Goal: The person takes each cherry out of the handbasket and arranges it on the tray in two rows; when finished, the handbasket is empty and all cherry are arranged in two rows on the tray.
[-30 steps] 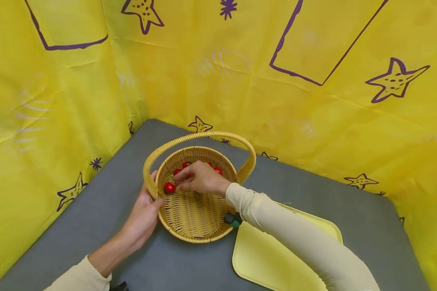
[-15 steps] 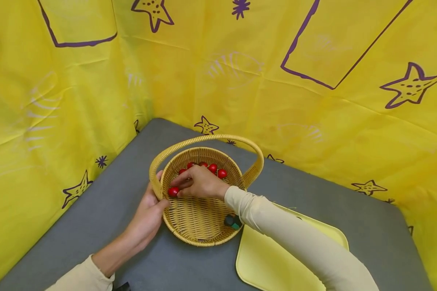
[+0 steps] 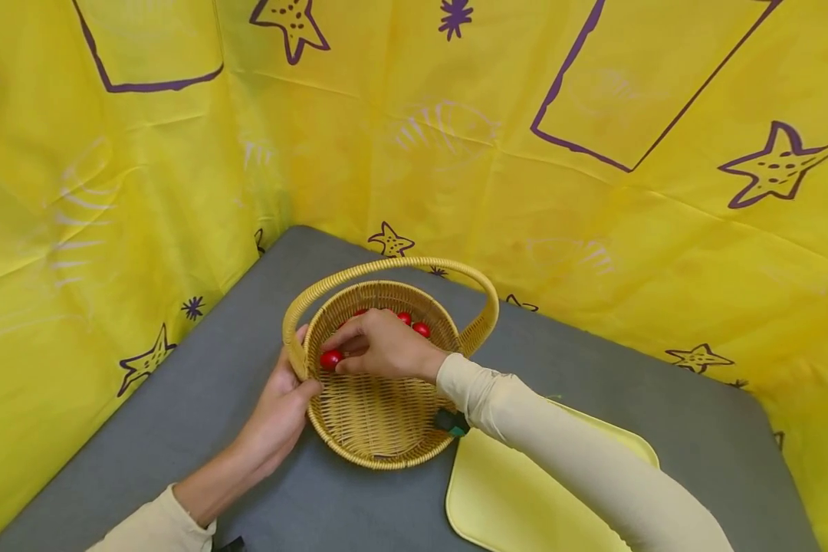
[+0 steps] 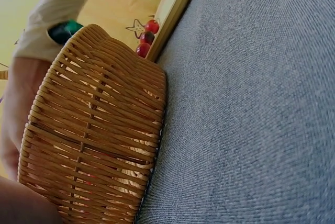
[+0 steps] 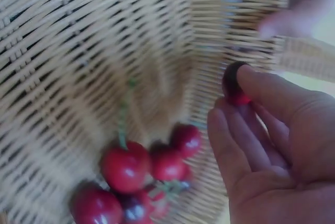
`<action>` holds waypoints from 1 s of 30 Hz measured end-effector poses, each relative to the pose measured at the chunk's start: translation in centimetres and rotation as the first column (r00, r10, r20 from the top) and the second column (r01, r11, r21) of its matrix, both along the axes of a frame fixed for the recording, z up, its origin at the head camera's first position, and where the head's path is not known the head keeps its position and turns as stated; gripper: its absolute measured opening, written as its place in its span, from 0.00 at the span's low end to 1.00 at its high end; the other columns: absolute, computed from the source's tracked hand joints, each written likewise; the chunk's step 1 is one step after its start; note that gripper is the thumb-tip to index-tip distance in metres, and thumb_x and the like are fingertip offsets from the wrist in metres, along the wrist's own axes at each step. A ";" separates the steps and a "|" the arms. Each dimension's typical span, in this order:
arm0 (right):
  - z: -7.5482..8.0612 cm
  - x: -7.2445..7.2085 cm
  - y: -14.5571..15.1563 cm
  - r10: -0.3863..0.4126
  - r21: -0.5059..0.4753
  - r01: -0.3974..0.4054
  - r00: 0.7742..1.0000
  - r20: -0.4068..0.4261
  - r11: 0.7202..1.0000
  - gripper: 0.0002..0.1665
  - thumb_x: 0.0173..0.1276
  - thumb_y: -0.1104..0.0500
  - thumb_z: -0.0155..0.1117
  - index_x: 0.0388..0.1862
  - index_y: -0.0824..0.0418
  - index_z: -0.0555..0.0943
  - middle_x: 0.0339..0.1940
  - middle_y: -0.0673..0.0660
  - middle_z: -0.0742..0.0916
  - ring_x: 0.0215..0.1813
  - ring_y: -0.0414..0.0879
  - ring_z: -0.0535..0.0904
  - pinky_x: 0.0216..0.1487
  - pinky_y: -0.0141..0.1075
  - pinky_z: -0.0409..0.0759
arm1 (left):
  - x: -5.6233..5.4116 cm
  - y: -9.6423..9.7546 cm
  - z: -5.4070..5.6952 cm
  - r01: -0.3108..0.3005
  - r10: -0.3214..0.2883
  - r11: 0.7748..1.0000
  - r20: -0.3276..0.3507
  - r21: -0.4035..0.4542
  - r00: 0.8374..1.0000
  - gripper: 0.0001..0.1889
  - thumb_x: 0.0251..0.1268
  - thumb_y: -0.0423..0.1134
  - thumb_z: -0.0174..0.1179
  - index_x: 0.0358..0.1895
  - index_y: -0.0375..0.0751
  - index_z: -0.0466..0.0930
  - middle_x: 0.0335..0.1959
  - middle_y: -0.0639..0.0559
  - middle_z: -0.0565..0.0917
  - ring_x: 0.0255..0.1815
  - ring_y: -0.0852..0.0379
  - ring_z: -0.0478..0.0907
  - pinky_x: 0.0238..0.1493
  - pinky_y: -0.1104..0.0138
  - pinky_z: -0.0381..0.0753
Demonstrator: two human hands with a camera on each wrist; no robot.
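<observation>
A round wicker basket (image 3: 379, 429) with a tall arched handle stands on the grey surface. My left hand (image 3: 279, 410) grips its left rim at the handle's foot, thumb over the edge. My right hand (image 3: 389, 349) reaches inside and pinches a dark red cherry (image 5: 233, 85) between thumb and fingers, near the left inner wall. Several other red cherries (image 5: 125, 166), one with a green stem, lie grouped along the far side of the basket; my right hand partly hides them in the head view.
A pale yellow tray (image 3: 510, 498) lies right of the basket, under my right forearm. A few more cherries (image 4: 147, 37) show at its edge in the left wrist view. Yellow cloth walls (image 3: 441, 176) with purple drawings close off the back and left.
My right hand has closed in on the cherry at the left of the basket, which now sits between its fingertips. My left hand keeps its grip on the rim. The head view has shifted slightly.
</observation>
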State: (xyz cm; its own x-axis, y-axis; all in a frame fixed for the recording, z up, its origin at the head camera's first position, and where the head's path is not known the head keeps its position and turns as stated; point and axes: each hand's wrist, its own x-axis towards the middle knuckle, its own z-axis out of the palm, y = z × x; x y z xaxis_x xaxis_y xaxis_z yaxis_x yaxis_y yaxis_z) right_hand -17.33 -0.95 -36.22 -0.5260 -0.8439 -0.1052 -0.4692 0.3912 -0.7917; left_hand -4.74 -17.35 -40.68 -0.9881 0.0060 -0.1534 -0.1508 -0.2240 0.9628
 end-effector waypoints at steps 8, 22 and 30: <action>5.2 2.2 5.5 -0.058 -0.176 0.043 0.995 -0.080 0.984 0.20 0.69 0.63 0.76 0.60 0.57 0.89 0.54 0.48 0.90 0.54 0.37 0.88 0.55 0.36 0.86 | -0.5 -0.4 0.2 0.002 -0.002 1.000 -0.020 -0.009 1.000 0.47 0.73 0.20 0.40 0.88 0.52 0.30 0.88 0.49 0.40 0.86 0.52 0.41 0.80 0.61 0.54; 3.6 7.9 26.3 -0.639 -0.180 0.627 0.769 -0.009 0.758 0.23 0.70 0.58 0.75 0.64 0.53 0.87 0.60 0.51 0.89 0.56 0.43 0.89 0.53 0.34 0.85 | -0.1 -0.7 -0.2 0.035 -0.035 0.999 0.020 -0.023 0.999 0.47 0.75 0.21 0.39 0.88 0.60 0.30 0.88 0.51 0.38 0.86 0.48 0.41 0.80 0.59 0.54; -1.1 10.6 32.9 -0.786 -0.116 0.779 0.618 -0.016 0.616 0.24 0.72 0.57 0.73 0.65 0.60 0.85 0.60 0.62 0.89 0.53 0.37 0.89 0.49 0.31 0.86 | -0.3 -0.3 -0.3 0.063 -0.063 0.998 0.023 -0.022 0.998 0.47 0.75 0.21 0.40 0.88 0.58 0.29 0.89 0.54 0.35 0.87 0.48 0.39 0.82 0.58 0.51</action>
